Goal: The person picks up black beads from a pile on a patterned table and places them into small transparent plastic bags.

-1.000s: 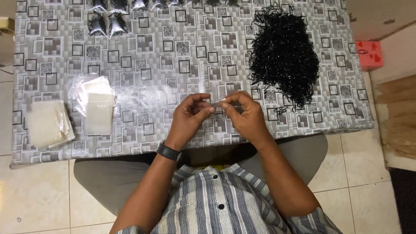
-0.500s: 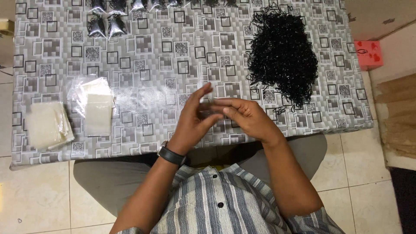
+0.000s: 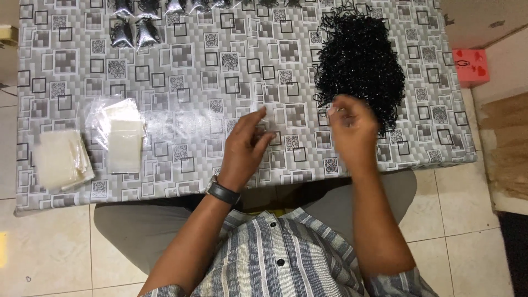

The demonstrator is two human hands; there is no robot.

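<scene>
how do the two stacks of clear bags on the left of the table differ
The outer stack of clear bags lies near the table's left edge, close to the front, while the inner stack of clear bags sits further in and further back. The outer stack looks tidy and cream-toned; the inner stack is looser, with crinkled shiny film spilling past its top and left side. Both lie flat on the patterned tablecloth, untouched by either hand.

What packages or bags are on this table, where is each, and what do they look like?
Filled packets: top left edge, small, shiny, dark.
Clear bags: left of the left hand, flat, transparent.
Second bag stack: far left, flat, whitish.
Red box: on the floor to the right, square.
</scene>
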